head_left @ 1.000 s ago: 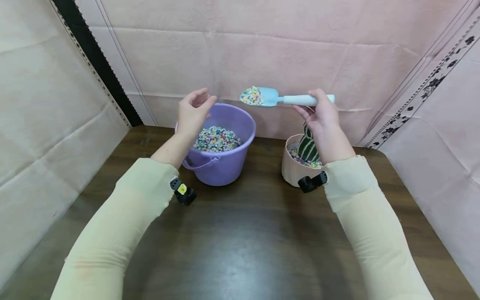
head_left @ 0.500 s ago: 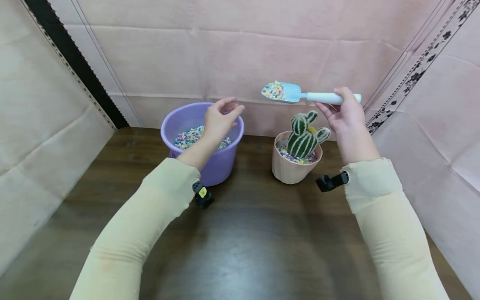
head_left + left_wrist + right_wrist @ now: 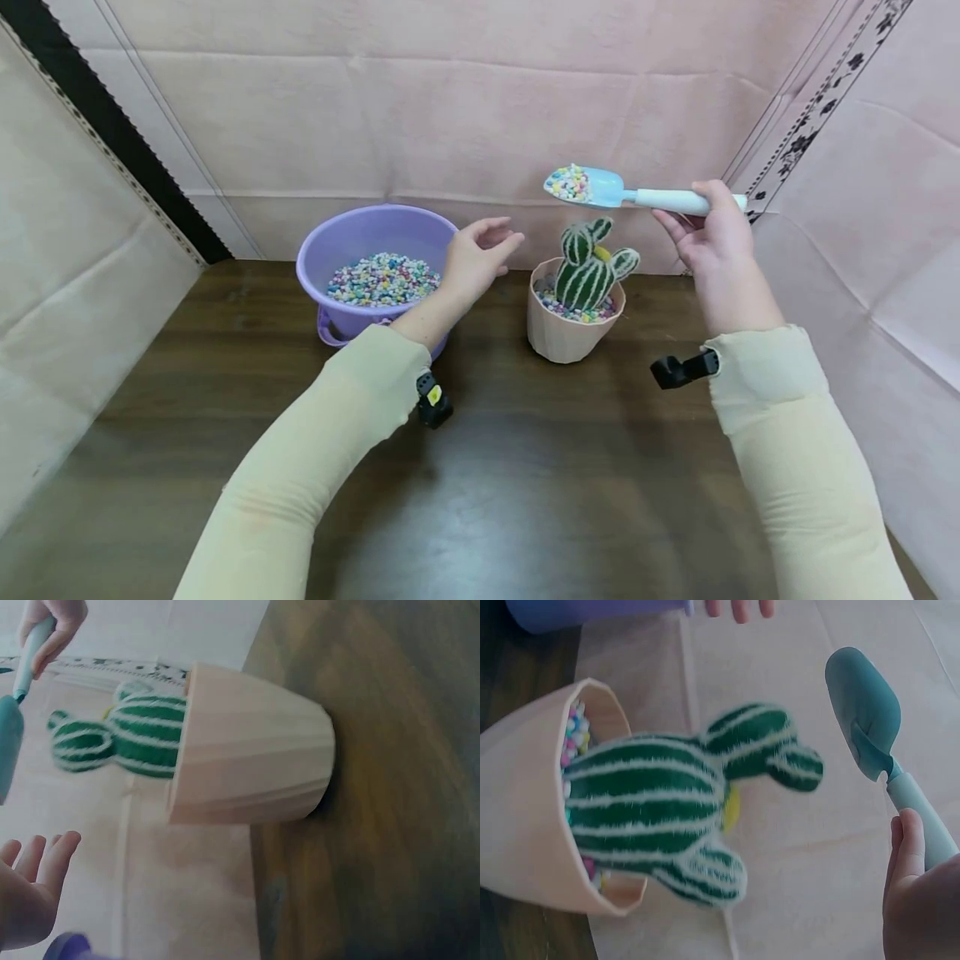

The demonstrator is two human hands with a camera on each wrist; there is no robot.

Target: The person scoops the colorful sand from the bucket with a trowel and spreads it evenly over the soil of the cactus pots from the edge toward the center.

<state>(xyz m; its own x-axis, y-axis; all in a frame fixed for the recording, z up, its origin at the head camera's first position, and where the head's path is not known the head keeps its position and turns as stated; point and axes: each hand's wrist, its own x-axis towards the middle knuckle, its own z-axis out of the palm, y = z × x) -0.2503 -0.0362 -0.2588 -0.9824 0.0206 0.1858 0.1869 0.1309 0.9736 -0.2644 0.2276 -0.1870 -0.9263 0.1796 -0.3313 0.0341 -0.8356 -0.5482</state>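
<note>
My right hand [image 3: 716, 233] grips the white handle of a light blue garden trowel [image 3: 606, 190], its scoop heaped with small pastel pebbles [image 3: 570, 183]. The scoop is held level above a green and white striped cactus [image 3: 587, 279], which stands in a pale pink pot [image 3: 564, 337] with more coloured pebbles round its base. In the right wrist view the underside of the trowel [image 3: 864, 705] shows beyond the cactus top. My left hand [image 3: 476, 262], fingers loosely bent and holding nothing, hovers between the pot and a purple bucket [image 3: 375, 218], overlapping the bucket's right rim in the head view.
Many pastel pebbles [image 3: 384, 280] lie inside the bucket, whose handle [image 3: 330, 329] hangs down at its front left. Bucket and pot stand toward the back of a dark wooden table [image 3: 480, 483]. A pinkish cloth wall [image 3: 480, 125] rises close behind them.
The trowel has moved right, from near the bucket to above the cactus, still loaded. My left hand has shifted right, from the bucket's left side to past its right rim. The view has turned slightly right.
</note>
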